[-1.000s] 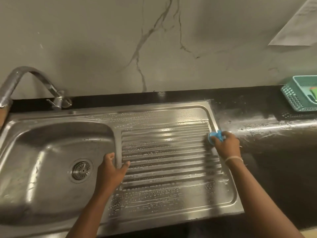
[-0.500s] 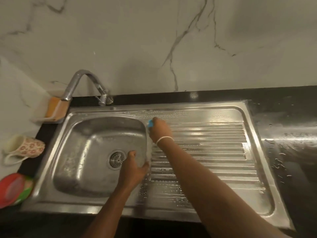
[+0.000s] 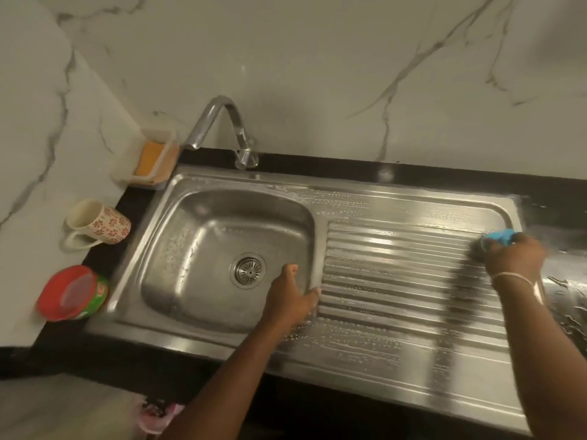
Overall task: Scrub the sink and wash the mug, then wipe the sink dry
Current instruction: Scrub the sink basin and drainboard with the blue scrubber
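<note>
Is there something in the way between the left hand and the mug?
Nothing visible blocks it. The left hand rests on the ridge beside the basin; the mug lies on its side left of the sink, with only the empty basin between them.

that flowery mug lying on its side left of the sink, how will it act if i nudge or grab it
The mug lies on its side, so a nudge may roll it, though the handle probably stops it. It looks ceramic: stiff, likely breakable. Wet hands could slip.

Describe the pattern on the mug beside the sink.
The mug is cream with small red flowers, seen in the head view.
</note>
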Motion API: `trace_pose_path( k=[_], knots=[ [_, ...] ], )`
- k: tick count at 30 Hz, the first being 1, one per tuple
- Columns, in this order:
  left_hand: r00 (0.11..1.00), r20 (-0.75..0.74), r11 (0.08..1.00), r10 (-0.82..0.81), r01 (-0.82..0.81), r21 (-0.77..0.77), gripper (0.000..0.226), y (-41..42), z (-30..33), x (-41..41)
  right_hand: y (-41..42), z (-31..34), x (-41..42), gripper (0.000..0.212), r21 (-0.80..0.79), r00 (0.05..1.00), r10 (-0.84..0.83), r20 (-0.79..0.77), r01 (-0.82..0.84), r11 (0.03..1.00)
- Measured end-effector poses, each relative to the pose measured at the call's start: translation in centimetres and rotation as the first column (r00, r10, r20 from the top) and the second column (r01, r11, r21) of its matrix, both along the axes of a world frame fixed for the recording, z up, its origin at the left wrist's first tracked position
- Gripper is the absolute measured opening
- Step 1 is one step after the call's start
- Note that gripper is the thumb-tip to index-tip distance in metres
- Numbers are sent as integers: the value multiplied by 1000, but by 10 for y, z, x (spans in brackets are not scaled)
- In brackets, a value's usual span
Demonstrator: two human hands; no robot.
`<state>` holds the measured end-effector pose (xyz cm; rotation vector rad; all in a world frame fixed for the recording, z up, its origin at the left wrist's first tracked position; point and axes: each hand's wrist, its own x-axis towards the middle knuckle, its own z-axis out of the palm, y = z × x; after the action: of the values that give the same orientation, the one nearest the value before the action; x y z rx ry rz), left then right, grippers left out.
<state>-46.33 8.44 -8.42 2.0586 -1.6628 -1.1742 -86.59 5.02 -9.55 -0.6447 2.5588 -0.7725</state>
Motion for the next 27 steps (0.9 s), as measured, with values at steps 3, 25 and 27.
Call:
trace_pose_path(
  k=[3, 25, 27],
  knots=[
    [1000, -4, 1000, -1, 1, -12, 75, -1, -2, 14, -29, 2, 73, 28, -56, 996, 83, 33, -82, 995],
    [956, -180, 972, -233, 223, -73, 80, -34, -19, 134, 37, 33, 347, 30, 34, 934, 333, 129, -340, 940],
    [946, -193, 965, -261, 252, -69, 81, -35, -17, 134, 34, 30, 345, 26, 42, 938, 335, 93, -340, 940]
  ],
)
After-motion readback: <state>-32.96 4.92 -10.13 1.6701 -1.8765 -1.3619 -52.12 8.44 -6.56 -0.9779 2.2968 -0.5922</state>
